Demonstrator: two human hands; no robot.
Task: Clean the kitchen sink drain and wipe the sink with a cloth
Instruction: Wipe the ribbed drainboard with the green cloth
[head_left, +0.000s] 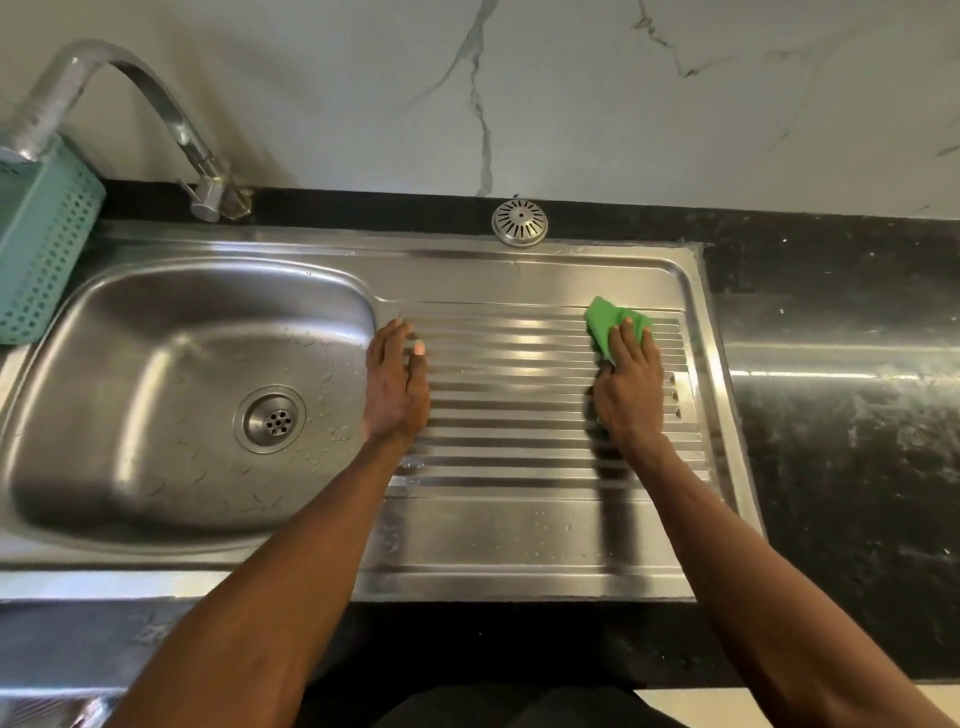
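- No brand, label or writing reads anywhere.
- The teal basket (44, 244), at 9 o'clock, is cut off; its contents are hidden.
- The sink (171, 364) basin holds water droplets around its drain (270, 418).
- The right hand (631, 387) presses the green cloth (605, 322) flat on the drainboard (519, 405) at 3 o'clock.
- The left hand (397, 382) lies flat, grip released, on the ribs.
- The strainer cap (519, 222) sits on the counter (831, 395) at 12 o'clock.

Both hands (396, 382) (631, 387) flat, palms down

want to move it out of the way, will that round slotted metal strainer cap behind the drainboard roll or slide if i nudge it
The round slotted metal strainer cap lies flat, dome up, so it probably slides rather than rolls. It looks thin, likely light. The black stone counter looks polished, so expect little grip.
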